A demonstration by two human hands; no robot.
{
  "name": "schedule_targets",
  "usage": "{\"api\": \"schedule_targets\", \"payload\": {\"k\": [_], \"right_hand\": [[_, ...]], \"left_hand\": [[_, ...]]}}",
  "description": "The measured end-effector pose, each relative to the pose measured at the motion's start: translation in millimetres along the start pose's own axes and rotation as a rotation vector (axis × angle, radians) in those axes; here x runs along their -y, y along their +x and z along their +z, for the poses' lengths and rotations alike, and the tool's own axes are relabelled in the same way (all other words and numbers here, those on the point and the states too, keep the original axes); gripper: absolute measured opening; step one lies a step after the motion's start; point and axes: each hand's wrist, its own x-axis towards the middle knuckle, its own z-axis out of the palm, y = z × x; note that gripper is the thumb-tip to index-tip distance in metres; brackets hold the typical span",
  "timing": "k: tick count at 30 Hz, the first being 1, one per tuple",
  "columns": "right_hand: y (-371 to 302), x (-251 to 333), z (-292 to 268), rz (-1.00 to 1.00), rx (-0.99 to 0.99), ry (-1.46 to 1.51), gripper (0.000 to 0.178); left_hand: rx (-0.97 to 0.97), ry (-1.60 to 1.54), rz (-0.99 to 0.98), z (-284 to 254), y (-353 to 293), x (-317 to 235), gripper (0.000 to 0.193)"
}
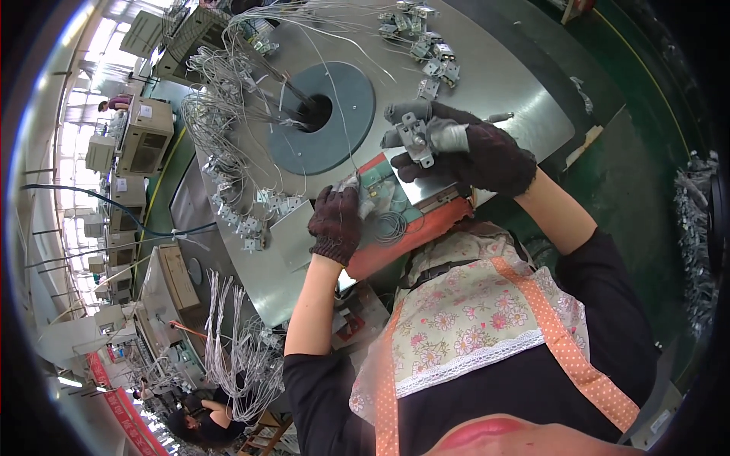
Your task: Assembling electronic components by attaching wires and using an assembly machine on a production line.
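Note:
Both my hands wear dark knitted gloves with grey wrapping on some fingertips. My right hand [490, 152] holds up a small silver metal thermostat-like part [415, 139] with a flat bracket and tabs with holes, gripped between thumb and fingers. Over the left side of a green work plate [382, 188], my left hand [336, 220] has its fingers drawn together. A thin grey wire [348, 137] runs down to those fingertips; what exactly they pinch is partly hidden. Beside them on the plate lies a coil of thin grey wire [392, 227]. A shiny metal block [426, 186] stands below my right hand.
A grey round disc [357, 91] with a centre hole sits on the metal table [525, 83]. Many wired metal parts [251, 224] hang around its left side; several more [433, 57] line the far side. Red-orange cloth [403, 247] covers the near edge. Another person [205, 422] sits lower left.

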Motion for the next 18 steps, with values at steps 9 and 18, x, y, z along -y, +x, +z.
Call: {"api": "schedule_targets", "payload": {"k": [9, 18], "right_hand": [[-2, -11, 3, -0.022, -0.040, -0.197, 0.066], [0, -28, -5, -0.084, -0.275, -0.196, 0.053]], "left_hand": [[0.045, 0.007, -0.027, -6, 6, -6, 0.062], [-0.013, -0.033, -0.011, 1, 3, -1, 0.060]]}}
